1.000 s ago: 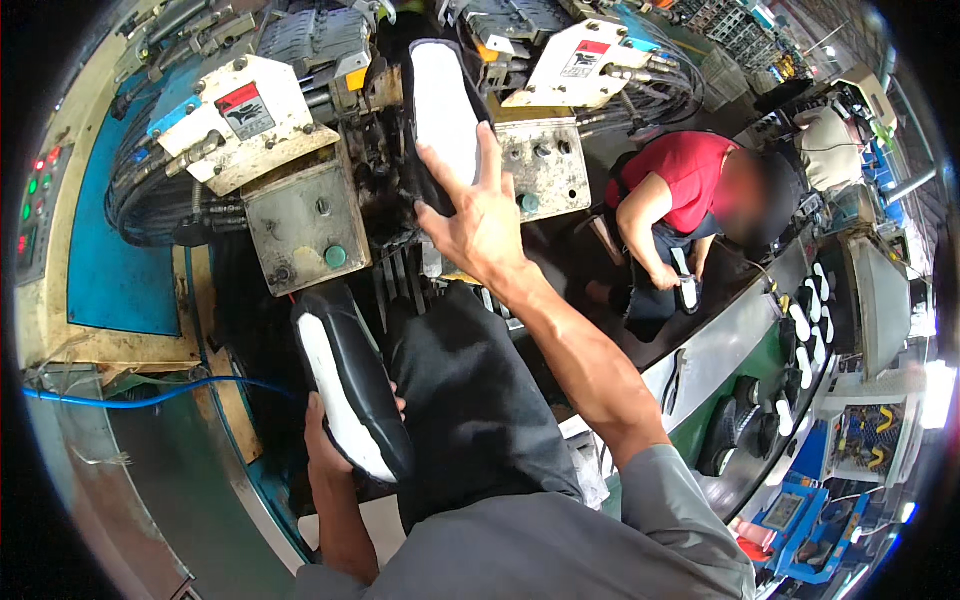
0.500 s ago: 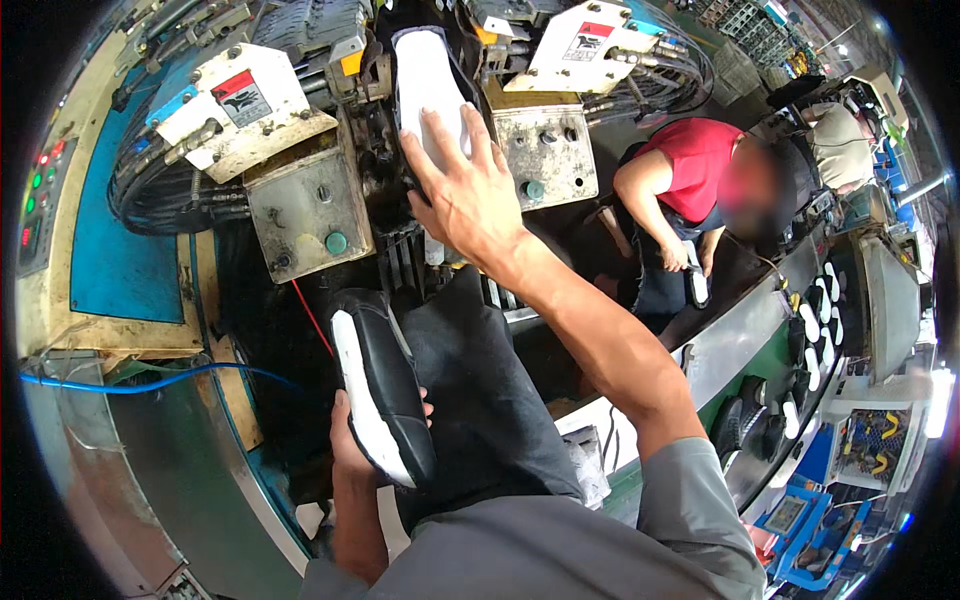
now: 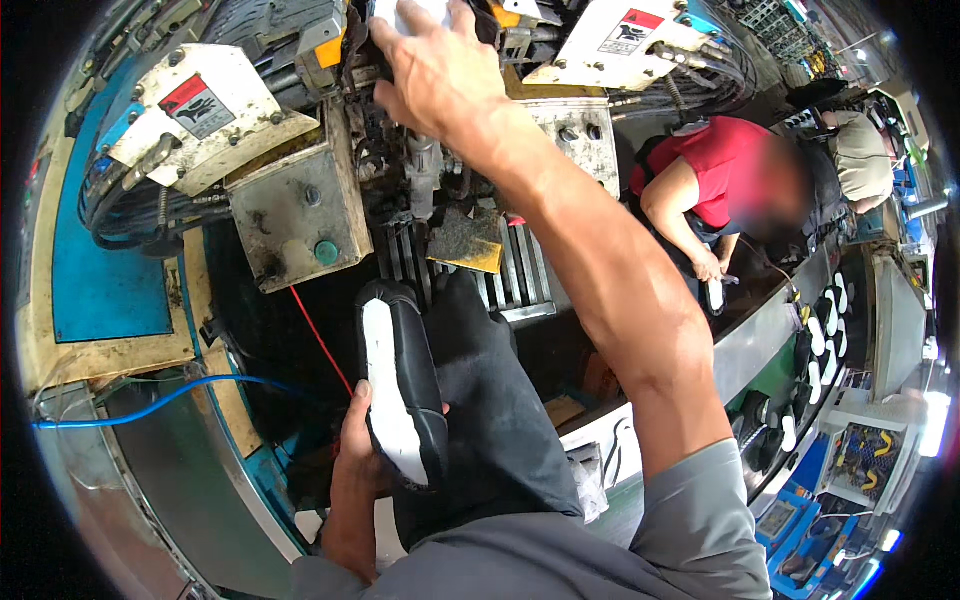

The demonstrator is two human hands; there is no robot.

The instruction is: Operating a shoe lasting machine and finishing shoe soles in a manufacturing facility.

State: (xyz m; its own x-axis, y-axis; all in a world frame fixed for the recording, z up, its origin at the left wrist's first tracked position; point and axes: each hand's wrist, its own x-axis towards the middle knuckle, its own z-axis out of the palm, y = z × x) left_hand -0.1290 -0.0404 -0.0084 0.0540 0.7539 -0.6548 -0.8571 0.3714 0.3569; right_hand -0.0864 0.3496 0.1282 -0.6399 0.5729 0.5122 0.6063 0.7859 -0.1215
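The left hand [image 3: 357,442] grips the black shoe [image 3: 412,365] by its near end, beside the trouser leg [image 3: 495,415]; probably light, stiff-soled, best held round its sides; the right hand [image 3: 440,75] covers a white piece [image 3: 435,8] at the machine [image 3: 580,150], grip unclear

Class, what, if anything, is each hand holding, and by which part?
Left hand: a black shoe, held across its middle. Right hand: touching a white surface; whether gripping, cannot be told.

1. Near seven o'clock, the left hand [image 3: 358,440] grips a white-soled black shoe [image 3: 392,385].
2. At twelve, the right hand [image 3: 440,78] spreads over a white sole [image 3: 428,10].
3. At two, a co-worker [image 3: 715,170] bends forward.
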